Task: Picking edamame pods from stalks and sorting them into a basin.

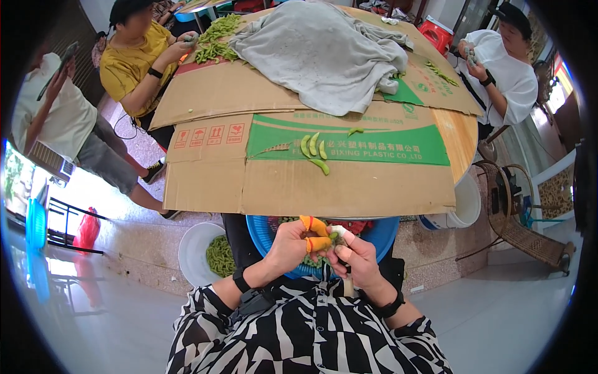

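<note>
Just over the blue basin point(392, 235), in the head view, the left hand point(288, 248)'s orange-sheathed fingers pinch a green bean pod point(334, 237), partly hidden, against the fingers of the right hand point(364, 262), which also close on a pale-handled tool point(348, 287). A loose pinch could drop the pod below the fingers; a slipping tool might nick them.

A round wooden bench point(456, 143) is set at twelve o'clock, a wicker chair point(529, 242) just past three. The speckled floor point(430, 265) is brightly lit from an opening point(15, 168) at nine; dark slats point(78, 38) are seen at ten.
</note>
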`<action>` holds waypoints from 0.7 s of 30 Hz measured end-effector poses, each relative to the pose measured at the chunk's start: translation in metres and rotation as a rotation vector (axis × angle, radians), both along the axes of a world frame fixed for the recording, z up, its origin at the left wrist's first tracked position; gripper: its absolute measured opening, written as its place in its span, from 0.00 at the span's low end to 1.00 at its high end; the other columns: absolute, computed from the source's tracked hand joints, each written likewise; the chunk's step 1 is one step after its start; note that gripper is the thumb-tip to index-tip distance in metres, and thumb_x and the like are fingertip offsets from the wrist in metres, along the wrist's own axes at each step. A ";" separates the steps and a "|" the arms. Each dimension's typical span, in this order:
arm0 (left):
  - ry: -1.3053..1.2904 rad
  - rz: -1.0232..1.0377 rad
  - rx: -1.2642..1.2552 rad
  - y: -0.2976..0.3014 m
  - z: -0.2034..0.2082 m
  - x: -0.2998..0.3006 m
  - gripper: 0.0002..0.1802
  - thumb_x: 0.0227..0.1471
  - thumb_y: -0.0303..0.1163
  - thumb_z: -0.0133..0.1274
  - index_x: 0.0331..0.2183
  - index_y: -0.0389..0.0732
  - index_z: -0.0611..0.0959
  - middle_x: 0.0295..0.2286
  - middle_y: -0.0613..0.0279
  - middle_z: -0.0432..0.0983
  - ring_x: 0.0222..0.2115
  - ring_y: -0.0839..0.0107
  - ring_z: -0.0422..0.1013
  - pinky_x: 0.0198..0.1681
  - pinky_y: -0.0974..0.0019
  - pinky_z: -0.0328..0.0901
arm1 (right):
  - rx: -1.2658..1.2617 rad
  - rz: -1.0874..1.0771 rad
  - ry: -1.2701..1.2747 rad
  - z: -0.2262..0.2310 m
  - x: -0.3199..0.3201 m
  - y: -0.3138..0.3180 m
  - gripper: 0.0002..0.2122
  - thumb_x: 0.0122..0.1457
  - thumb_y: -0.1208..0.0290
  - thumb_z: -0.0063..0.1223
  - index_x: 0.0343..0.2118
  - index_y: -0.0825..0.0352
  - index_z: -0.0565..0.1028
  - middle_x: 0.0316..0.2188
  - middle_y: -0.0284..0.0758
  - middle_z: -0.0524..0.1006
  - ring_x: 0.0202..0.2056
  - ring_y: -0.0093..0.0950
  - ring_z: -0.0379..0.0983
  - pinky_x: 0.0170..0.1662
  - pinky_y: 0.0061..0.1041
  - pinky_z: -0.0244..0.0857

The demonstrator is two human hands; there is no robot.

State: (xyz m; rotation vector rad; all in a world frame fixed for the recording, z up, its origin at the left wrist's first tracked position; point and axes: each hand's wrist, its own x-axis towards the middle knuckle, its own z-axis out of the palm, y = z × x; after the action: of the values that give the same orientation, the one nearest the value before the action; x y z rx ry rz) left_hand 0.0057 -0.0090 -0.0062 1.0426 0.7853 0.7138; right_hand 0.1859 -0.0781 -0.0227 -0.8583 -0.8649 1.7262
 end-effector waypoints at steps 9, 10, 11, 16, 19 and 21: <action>-0.488 -0.198 -0.501 0.010 -0.026 -0.008 0.11 0.51 0.20 0.56 0.39 0.34 0.78 0.27 0.59 0.76 0.21 0.73 0.73 0.19 0.72 0.67 | -0.106 0.140 0.282 0.000 0.009 0.002 0.18 0.65 0.71 0.43 0.56 0.69 0.64 0.26 0.34 0.70 0.16 0.16 0.58 0.18 0.13 0.52; -0.485 -0.179 -0.544 0.011 -0.026 -0.008 0.10 0.50 0.20 0.57 0.38 0.34 0.78 0.27 0.59 0.76 0.22 0.72 0.74 0.20 0.72 0.67 | -0.128 0.125 0.319 -0.002 0.009 0.004 0.18 0.65 0.70 0.44 0.56 0.68 0.64 0.26 0.34 0.70 0.16 0.16 0.58 0.17 0.13 0.52; -0.485 -0.180 -0.542 0.009 -0.026 -0.007 0.10 0.50 0.20 0.57 0.38 0.34 0.78 0.27 0.59 0.76 0.22 0.72 0.74 0.20 0.72 0.67 | -0.127 0.126 0.319 -0.003 0.009 0.005 0.18 0.65 0.70 0.44 0.56 0.68 0.64 0.26 0.34 0.70 0.16 0.16 0.58 0.17 0.13 0.52; 0.294 0.016 0.907 0.003 -0.016 -0.002 0.15 0.44 0.20 0.59 0.37 0.33 0.77 0.26 0.57 0.73 0.22 0.64 0.73 0.25 0.65 0.68 | -0.255 0.111 0.338 -0.006 0.009 0.004 0.20 0.64 0.67 0.47 0.58 0.64 0.65 0.27 0.35 0.70 0.16 0.15 0.57 0.17 0.12 0.52; 0.441 0.031 1.266 0.002 -0.013 -0.008 0.21 0.34 0.20 0.60 0.37 0.34 0.78 0.26 0.54 0.69 0.22 0.57 0.71 0.24 0.61 0.67 | -0.274 0.156 0.407 -0.006 0.008 0.004 0.20 0.64 0.67 0.48 0.58 0.62 0.65 0.27 0.35 0.69 0.16 0.15 0.56 0.17 0.12 0.51; 0.540 0.022 1.368 0.001 -0.013 -0.010 0.20 0.37 0.22 0.61 0.37 0.33 0.78 0.25 0.55 0.70 0.21 0.57 0.71 0.23 0.60 0.67 | -0.303 0.163 0.459 -0.010 0.008 0.006 0.20 0.63 0.67 0.48 0.58 0.61 0.65 0.27 0.34 0.69 0.15 0.15 0.56 0.16 0.12 0.51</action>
State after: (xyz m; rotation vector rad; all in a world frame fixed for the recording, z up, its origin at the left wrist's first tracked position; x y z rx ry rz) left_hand -0.0048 -0.0078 -0.0196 2.5378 0.7106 1.0132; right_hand 0.1944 -0.0724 -0.0325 -0.5531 -0.3789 2.1215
